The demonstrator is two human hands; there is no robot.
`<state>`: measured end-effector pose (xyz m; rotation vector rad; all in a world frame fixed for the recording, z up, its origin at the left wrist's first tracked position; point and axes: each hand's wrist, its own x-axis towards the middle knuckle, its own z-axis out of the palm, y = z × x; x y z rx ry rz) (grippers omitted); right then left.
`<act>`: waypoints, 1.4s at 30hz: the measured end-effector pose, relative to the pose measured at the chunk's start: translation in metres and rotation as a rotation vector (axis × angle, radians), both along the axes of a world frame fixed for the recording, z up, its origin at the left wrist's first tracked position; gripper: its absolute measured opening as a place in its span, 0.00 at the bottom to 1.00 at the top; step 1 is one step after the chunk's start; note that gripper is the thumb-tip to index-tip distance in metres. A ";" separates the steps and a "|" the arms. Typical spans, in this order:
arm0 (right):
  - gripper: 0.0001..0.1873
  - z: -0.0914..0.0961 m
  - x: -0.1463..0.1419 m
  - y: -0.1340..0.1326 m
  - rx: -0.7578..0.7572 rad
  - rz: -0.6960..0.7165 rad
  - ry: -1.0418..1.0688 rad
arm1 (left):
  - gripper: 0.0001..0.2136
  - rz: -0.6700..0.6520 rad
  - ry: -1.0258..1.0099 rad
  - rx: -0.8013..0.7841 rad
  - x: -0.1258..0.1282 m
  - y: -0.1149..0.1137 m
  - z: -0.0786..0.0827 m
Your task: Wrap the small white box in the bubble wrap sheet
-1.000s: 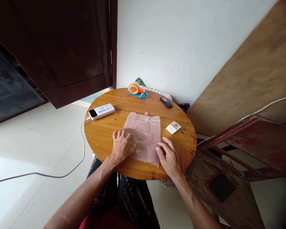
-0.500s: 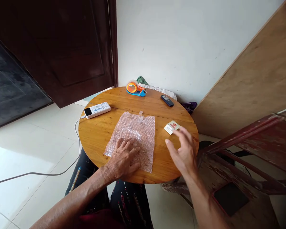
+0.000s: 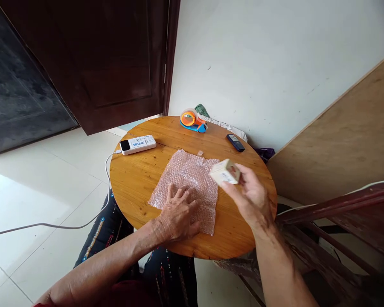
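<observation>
A sheet of pink bubble wrap (image 3: 190, 177) lies flat on the round wooden table (image 3: 137, 181). My left hand (image 3: 179, 213) rests palm down on the sheet's near part, fingers spread. My right hand (image 3: 251, 196) holds a small white box with a red mark (image 3: 225, 172) a little above the table, at the sheet's right edge, pinched between thumb and fingers.
At the table's far side sit an orange and blue tape dispenser (image 3: 193, 120), a small dark phone (image 3: 236, 142) and a white power bank (image 3: 138, 144) with a white cable (image 3: 67, 225) trailing to the floor. A dark wooden chair (image 3: 345, 230) stands at right, a dark door (image 3: 115, 64) behind.
My right hand left the bubble wrap, reached right to the small box on the table and lifted it toward the sheet. My left hand slid onto the sheet's near part.
</observation>
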<state>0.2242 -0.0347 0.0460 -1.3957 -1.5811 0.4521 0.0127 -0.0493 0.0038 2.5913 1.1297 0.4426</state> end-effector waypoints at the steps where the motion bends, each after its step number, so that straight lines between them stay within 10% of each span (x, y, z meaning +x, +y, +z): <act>1: 0.27 0.005 -0.014 0.001 -0.020 0.089 -0.008 | 0.23 0.007 -0.008 0.004 0.002 0.000 0.000; 11: 0.26 -0.045 -0.043 0.022 -0.152 0.301 -0.220 | 0.12 0.040 -0.252 0.084 -0.043 -0.017 -0.011; 33: 0.24 -0.048 -0.041 0.018 -0.102 0.250 -0.202 | 0.10 0.085 -0.220 0.126 -0.042 -0.020 -0.015; 42: 0.28 -0.048 -0.041 0.017 -0.107 0.253 -0.213 | 0.11 0.027 -0.078 0.068 -0.058 -0.013 0.007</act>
